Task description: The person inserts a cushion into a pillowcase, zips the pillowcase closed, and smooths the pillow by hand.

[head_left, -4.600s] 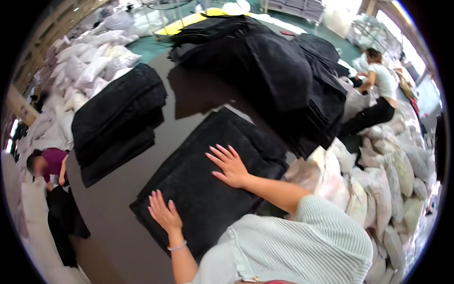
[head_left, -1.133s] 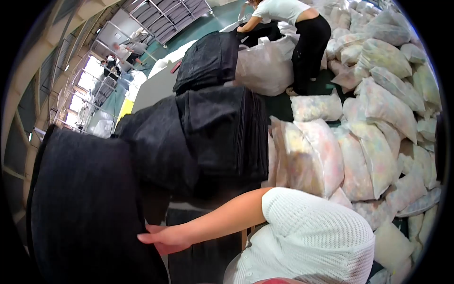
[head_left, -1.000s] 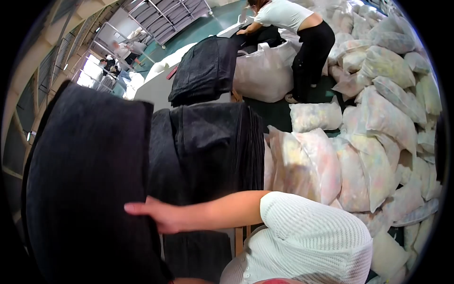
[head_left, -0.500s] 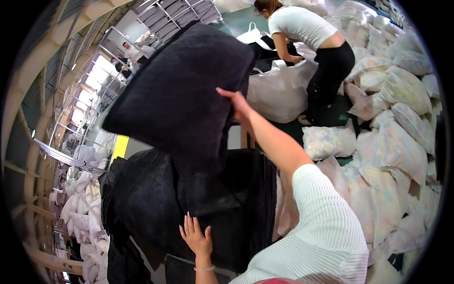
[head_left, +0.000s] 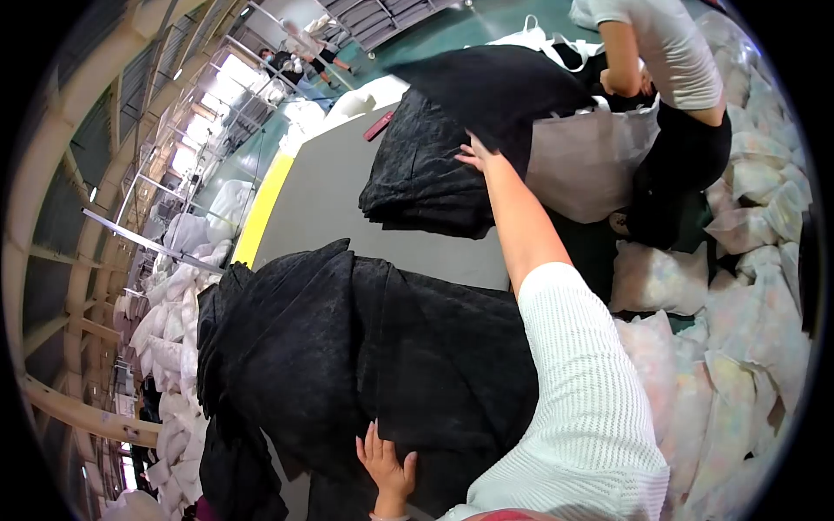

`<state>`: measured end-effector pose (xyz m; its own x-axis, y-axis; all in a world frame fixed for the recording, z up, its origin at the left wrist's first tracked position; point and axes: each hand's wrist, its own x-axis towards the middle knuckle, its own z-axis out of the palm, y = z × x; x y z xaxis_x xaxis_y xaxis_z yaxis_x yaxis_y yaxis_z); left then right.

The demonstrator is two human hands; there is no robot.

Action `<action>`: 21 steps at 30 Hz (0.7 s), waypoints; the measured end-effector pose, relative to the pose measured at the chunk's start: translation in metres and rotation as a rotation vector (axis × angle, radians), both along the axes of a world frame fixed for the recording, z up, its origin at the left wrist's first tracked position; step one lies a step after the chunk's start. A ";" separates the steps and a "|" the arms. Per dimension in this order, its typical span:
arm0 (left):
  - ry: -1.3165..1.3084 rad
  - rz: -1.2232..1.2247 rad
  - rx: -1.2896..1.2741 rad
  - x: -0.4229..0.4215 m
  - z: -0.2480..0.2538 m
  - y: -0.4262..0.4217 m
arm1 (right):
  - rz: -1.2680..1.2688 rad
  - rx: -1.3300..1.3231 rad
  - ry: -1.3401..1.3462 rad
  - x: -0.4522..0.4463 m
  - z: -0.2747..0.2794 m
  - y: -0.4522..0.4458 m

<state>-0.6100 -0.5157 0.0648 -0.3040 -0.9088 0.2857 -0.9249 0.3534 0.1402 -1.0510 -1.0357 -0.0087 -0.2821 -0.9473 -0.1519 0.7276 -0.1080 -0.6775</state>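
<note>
My left hand lies flat with its fingers spread on a wide stack of black cloth pieces in front of me. My right arm reaches forward to a second, smaller black pile on the table. There my right hand has its fingers apart, at the lower edge of a black cloth piece. That piece spreads over the far pile and out to the right, towards a large whitish bag. Part of my right hand blends into the cloth's edge.
The grey table has a yellow edge strip and a small red object. A co-worker bends over the whitish bag. Stuffed translucent sacks crowd the right; white bundles line the left. Other people stand farther back.
My right hand has carried the raised black piece forward and across onto the far pile, and its fingers have spread. The view has shifted, showing more grey table. My left hand stays on the near stack.
</note>
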 end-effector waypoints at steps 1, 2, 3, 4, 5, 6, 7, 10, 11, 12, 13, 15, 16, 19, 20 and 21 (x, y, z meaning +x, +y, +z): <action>0.014 0.008 0.012 0.001 -0.001 -0.001 | -0.007 0.067 -0.050 -0.002 0.015 0.003; 0.029 0.022 0.032 0.001 -0.002 0.001 | -0.018 0.134 -0.103 -0.004 0.031 0.007; 0.026 0.026 0.035 0.002 -0.003 0.002 | -0.079 0.191 -0.032 -0.004 0.037 0.017; 0.030 0.025 0.035 0.002 -0.004 0.000 | -0.142 0.241 0.042 -0.007 0.045 0.025; 0.034 0.026 0.040 0.002 -0.004 0.000 | -0.197 0.268 0.147 -0.014 0.053 0.034; 0.033 0.029 0.047 0.004 -0.004 0.002 | -0.251 0.299 0.252 -0.023 0.053 0.043; 0.018 0.026 0.059 0.004 -0.005 0.000 | -0.293 0.279 0.438 -0.049 0.032 0.026; 0.000 0.029 0.078 0.005 -0.005 0.000 | -0.118 0.346 0.554 -0.096 0.027 0.062; -0.001 0.034 0.083 0.005 -0.005 0.001 | -0.222 0.324 0.958 -0.121 -0.004 0.056; 0.001 0.034 0.084 0.004 -0.006 0.000 | -0.359 0.336 1.017 -0.124 -0.004 0.076; 0.012 0.038 0.065 0.003 -0.007 0.000 | -0.368 0.348 1.079 -0.139 -0.018 0.071; 0.015 0.043 0.059 0.002 -0.005 0.001 | -0.369 0.381 1.148 -0.161 -0.037 0.072; 0.015 0.049 0.060 0.001 -0.005 0.000 | -0.369 0.395 1.161 -0.172 -0.038 0.074; 0.026 0.050 0.061 -0.002 -0.003 -0.001 | -0.387 0.427 1.251 -0.194 -0.045 0.082; 0.035 0.054 0.053 -0.003 -0.002 0.000 | -0.401 0.393 1.259 -0.200 -0.046 0.084; 0.028 0.053 0.045 -0.004 0.000 0.001 | -0.357 0.397 1.124 -0.207 -0.045 0.085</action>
